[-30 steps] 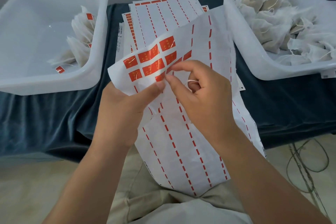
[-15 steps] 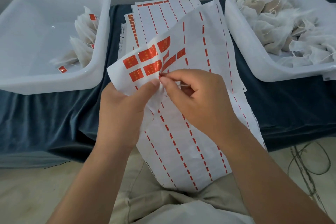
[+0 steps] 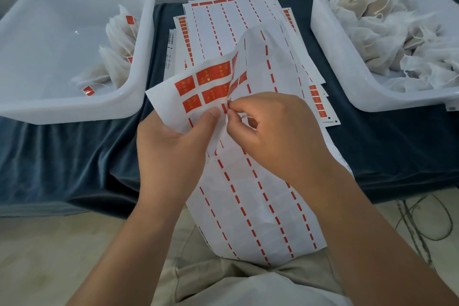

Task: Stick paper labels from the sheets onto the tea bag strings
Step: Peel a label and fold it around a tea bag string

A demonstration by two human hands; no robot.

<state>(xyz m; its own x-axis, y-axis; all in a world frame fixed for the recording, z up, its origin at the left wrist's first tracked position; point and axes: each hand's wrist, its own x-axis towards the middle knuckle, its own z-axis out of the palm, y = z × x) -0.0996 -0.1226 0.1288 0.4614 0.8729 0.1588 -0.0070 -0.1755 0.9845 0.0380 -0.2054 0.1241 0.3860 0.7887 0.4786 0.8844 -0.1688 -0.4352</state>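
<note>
Blue cloth (image 3: pixel 62 156) covers table; pale floor (image 3: pixel 49 256) below.

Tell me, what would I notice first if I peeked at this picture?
Probably the bright red labels on the curled corner of the label sheet, right in the middle, where the left hand holds it and the right hand picks at one. Next, the right tub heaped with white tea bags. The left tub holds only a few tagged bags.
</note>
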